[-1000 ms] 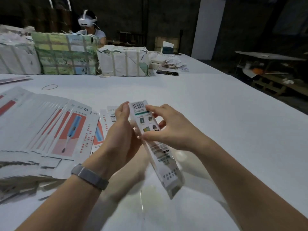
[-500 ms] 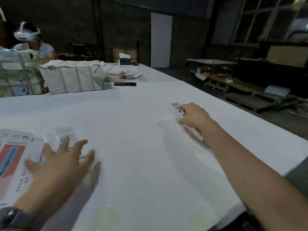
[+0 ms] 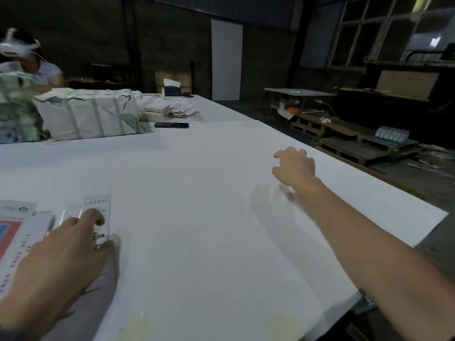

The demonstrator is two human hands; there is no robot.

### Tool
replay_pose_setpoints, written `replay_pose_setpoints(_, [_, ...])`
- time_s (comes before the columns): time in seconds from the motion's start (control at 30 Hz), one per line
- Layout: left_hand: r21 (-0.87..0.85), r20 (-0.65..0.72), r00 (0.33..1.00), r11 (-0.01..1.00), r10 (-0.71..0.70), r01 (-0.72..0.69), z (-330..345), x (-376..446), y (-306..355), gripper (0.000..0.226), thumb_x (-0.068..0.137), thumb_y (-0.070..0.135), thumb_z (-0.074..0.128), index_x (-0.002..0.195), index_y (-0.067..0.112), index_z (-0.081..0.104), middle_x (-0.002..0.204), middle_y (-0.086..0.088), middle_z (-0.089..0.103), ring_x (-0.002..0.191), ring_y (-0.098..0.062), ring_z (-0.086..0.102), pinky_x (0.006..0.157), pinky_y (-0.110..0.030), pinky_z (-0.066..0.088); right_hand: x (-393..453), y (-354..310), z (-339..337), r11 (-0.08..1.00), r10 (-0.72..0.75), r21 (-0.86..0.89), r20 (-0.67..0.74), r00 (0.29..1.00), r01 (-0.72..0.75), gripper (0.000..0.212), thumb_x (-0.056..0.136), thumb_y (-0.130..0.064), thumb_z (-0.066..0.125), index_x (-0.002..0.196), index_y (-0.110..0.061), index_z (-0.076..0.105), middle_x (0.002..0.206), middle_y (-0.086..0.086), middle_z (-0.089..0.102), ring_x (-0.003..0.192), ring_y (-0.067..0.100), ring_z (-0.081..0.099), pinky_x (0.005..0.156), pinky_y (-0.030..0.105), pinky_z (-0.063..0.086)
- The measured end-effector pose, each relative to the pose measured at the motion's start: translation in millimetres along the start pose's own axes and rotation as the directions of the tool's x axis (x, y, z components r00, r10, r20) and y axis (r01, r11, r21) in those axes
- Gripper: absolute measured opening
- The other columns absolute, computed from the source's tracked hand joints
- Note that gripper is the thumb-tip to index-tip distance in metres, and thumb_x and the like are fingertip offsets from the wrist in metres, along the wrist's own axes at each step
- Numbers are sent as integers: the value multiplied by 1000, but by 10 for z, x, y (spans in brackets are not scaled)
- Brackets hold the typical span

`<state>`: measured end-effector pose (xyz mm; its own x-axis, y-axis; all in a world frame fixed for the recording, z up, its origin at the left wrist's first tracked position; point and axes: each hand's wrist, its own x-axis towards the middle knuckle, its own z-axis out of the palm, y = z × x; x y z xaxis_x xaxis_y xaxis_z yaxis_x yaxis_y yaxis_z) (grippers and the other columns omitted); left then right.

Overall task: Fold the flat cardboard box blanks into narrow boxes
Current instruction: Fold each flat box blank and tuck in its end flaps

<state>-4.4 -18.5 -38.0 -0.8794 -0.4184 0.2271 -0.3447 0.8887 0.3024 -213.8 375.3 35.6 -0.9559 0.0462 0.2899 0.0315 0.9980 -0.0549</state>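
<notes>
Bench [image 3: 197,193] takes up nearly the whole view, white and wide, with wrapped bundles [image 3: 86,116] stacked well beyond the left hand and another person in a headset behind them.

Progress-wise, looks like we're between boxes. Flat blanks [image 3: 14,232] are spread under and to the left of the left hand [image 3: 66,252], so plenty looks left to fold. That hand lies on top of them, fingers curled onto a narrow white blank [image 3: 98,207], thumb against its edge, probably dragging out the next 1. Whether it really pinches it or just presses down, can't say for sure.

Right hand [image 3: 294,166] is stretched far out, fingers bent downward, over the bench near its right edge. Something pale and blurry sits just under the wrist, maybe a finished narrow box, but it's too smeared to call. Can't tell if that hand holds anything.

No pile of finished boxes is visible, so there's no count.
</notes>
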Motion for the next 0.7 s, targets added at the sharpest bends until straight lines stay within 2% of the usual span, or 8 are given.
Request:
replay_pose_setpoints(0.13, [70,2,999,997,42,-42,-324,-229,278,44,84,44,61,118,38,34,90,4,62,76,-23,61,65,-38,52,-366,-669,-183,926,-212,319,3,977,200,31,92,-35,57,123,-32,63,126,-5,59,119,22,53,94,38,44])
replay_pose_setpoints(0.27, [-34,-67,997,998,43,-45,-568,-317,423,52,91,16,53,133,34,27,85,1,53,69,-23,56,61,-37,49,-953,-1457,-222,673,-456,666,29,890,323,21,89,-39,62,109,-36,68,102,-18,66,97,8,62,90,33,50])
replay_pose_setpoints(0.33, [-56,-158,986,997,47,-57,-643,-321,404,61,89,7,52,141,29,28,87,-5,54,71,-29,53,62,-38,42,-1201,-1783,-235,527,-539,787,17,842,322,22,89,-40,64,111,-38,66,95,-21,64,88,0,62,80,25,51])
replay_pose_setpoints(0.4, [-116,-289,957,991,35,-71,-737,-329,292,66,84,-2,55,142,23,36,100,-14,65,79,-35,57,63,-38,36,-1390,-2088,-215,382,-589,884,8,808,269,27,91,-39,65,117,-39,61,96,-19,63,82,-1,62,74,21,49])
replay_pose_setpoints(0.5, [-255,-405,912,950,67,-183,-748,-329,360,64,79,-9,58,135,20,46,121,-11,71,86,-35,68,65,-34,43,-1463,-2088,-119,238,-592,949,-28,806,207,41,93,-35,64,131,-43,50,105,-14,61,83,1,62,78,30,55])
replay_pose_setpoints(0.57, [-341,-479,874,900,81,-270,-743,-328,398,60,81,-6,65,131,21,48,127,-4,69,85,-26,72,65,-33,54,-1484,-2053,-71,143,-602,978,-38,798,154,45,95,-33,63,131,-51,42,111,-9,60,91,11,65,78,33,58])
replay_pose_setpoints(0.63, [-480,-525,850,807,50,-344,-745,-326,425,56,86,4,71,130,28,46,125,9,66,81,-7,71,61,-21,57,-1492,-2049,-72,64,-610,993,-40,792,99,50,92,-38,63,129,-56,35,116,-4,60,94,18,67,72,28,58])
replay_pose_setpoints(0.7, [-729,-430,903,585,12,-355,-719,-324,464,56,90,11,70,129,41,44,117,26,62,85,1,71,58,-14,55,-1494,-2054,-97,12,-614,997,-50,788,72,56,87,-47,60,133,-57,31,117,-5,62,95,14,69,70,25,58])
